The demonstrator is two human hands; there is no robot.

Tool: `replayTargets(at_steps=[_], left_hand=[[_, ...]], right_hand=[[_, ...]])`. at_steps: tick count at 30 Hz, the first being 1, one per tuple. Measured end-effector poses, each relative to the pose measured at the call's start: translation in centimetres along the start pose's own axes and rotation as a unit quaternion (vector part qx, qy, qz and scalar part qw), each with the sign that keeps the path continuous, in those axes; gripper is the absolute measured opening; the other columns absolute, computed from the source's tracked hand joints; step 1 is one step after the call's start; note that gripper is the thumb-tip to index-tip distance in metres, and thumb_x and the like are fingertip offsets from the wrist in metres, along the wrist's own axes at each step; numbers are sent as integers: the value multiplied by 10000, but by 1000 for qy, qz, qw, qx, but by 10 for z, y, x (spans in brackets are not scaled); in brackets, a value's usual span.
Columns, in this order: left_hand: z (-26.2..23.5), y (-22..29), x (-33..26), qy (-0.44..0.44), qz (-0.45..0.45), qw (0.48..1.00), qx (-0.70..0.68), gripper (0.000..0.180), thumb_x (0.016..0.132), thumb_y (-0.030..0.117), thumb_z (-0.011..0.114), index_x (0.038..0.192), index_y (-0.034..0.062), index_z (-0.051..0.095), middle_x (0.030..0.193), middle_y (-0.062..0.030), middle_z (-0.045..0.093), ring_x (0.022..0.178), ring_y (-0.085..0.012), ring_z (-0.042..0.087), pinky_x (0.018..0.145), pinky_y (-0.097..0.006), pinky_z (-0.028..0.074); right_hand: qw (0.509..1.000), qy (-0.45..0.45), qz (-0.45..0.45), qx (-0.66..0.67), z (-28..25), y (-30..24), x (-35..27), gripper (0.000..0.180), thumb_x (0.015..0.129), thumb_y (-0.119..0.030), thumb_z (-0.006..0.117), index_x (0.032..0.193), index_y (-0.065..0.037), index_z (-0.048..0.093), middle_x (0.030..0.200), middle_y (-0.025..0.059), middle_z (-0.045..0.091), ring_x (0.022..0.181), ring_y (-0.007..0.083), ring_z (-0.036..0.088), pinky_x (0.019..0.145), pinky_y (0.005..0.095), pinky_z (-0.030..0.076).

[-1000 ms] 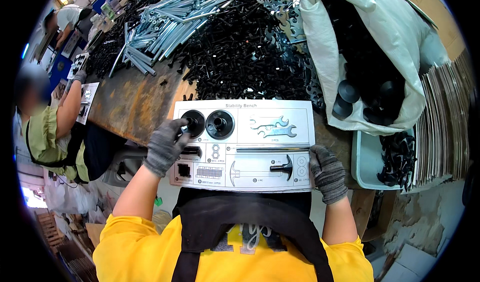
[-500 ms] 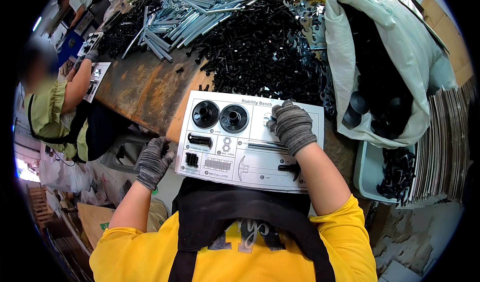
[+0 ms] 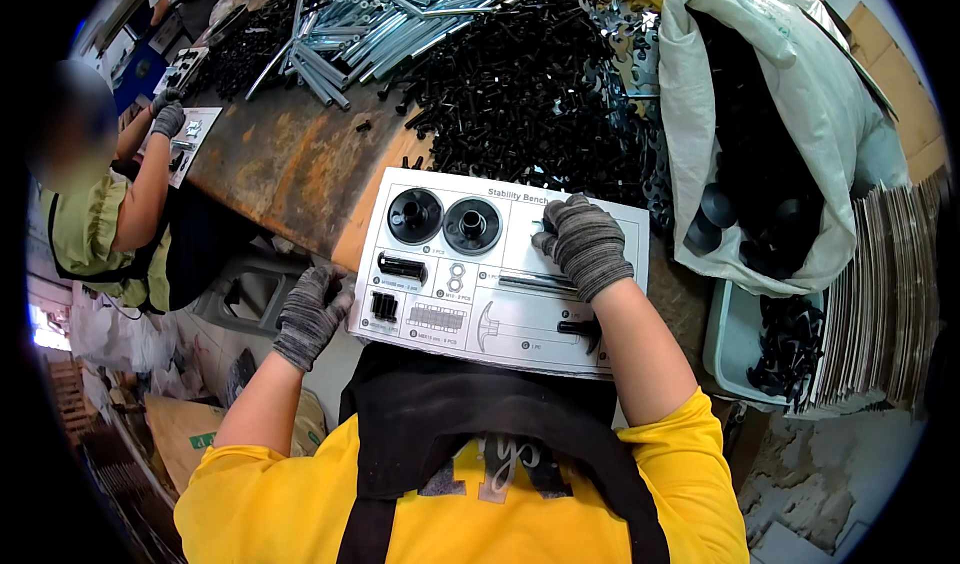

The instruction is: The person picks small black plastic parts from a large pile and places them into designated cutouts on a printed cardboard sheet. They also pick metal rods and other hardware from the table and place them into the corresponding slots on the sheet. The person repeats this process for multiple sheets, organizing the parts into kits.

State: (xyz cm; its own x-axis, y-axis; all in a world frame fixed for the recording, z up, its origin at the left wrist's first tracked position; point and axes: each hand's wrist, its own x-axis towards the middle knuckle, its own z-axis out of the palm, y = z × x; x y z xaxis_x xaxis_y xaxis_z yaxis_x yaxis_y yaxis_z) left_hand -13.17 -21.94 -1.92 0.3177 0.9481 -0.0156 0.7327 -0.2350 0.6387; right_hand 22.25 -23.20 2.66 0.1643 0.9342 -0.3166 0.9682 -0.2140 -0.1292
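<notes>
A white printed parts card (image 3: 620, 359) lies before me at the bench's near edge, against my apron. On it sit two black round discs (image 3: 414, 216) with hubs, a long black bolt (image 3: 401, 268), several short black bolts (image 3: 384, 306), a metal rod (image 3: 538, 285) and a black piece (image 3: 575, 328), partly behind my right forearm. My right hand (image 3: 588, 247), in a grey knit glove, has its fingers curled down on the upper right cell, over a flat silver wrench (image 3: 540, 230) that is mostly hidden. My gloved left hand (image 3: 314, 316) is beside the card's left edge, fingers loosely bent, thumb apart, nothing visible in it.
Beyond the card are heaped black bolts (image 3: 530, 94), metal tubes (image 3: 390, 34) and flat wrenches (image 3: 635, 54). At right stand a white sack (image 3: 850, 114) of black discs, a pale bin (image 3: 730, 339) and stacked cardboard (image 3: 875, 294). A co-worker (image 3: 95, 214) handles another card at left.
The card has shifted slightly up in view. My right hand stays on its upper right cell, and my left hand is still beside its edge. The co-worker's arms have moved slightly.
</notes>
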Motion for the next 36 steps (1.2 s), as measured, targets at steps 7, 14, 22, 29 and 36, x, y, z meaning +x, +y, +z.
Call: replayTargets(at_steps=[7,14,22,29,36], left_hand=[[-2,5,-13,-83,-90,983,-134,458,698,-3,626,1135,8,489,866,-77,541,804,-149,534,740,-274,468],[4,0,-13,-115,-131,948,-268,458,720,-89,544,1162,-7,459,838,-46,536,759,-119,526,698,-255,478],[6,-7,-11,-101,-136,953,-252,381,730,-84,557,1096,7,509,858,-47,570,781,-109,539,698,-238,470],[-4,-4,-11,-130,-219,891,-375,293,759,33,579,1050,3,555,904,-40,589,792,-111,551,702,-242,462],[13,-42,-12,-59,-90,933,-345,335,812,184,568,1096,7,538,922,-84,595,865,-169,573,756,-295,468]], right_hand=[[954,220,-30,202,18,46,-47,289,755,-233,635,980,-58,589,971,142,567,835,277,581,735,362,479],[938,264,33,223,71,101,-109,245,814,-124,528,1053,-75,540,970,157,575,898,314,564,778,377,459],[972,232,19,39,65,86,-107,274,820,-129,477,1090,-95,508,939,136,582,789,309,584,675,408,476],[989,111,-8,-93,63,83,-103,443,764,-138,497,1204,-130,449,1046,208,554,736,328,601,612,434,495],[990,92,-33,-105,63,66,-100,466,749,-148,515,1209,-130,441,1062,216,542,734,315,606,602,420,495]])
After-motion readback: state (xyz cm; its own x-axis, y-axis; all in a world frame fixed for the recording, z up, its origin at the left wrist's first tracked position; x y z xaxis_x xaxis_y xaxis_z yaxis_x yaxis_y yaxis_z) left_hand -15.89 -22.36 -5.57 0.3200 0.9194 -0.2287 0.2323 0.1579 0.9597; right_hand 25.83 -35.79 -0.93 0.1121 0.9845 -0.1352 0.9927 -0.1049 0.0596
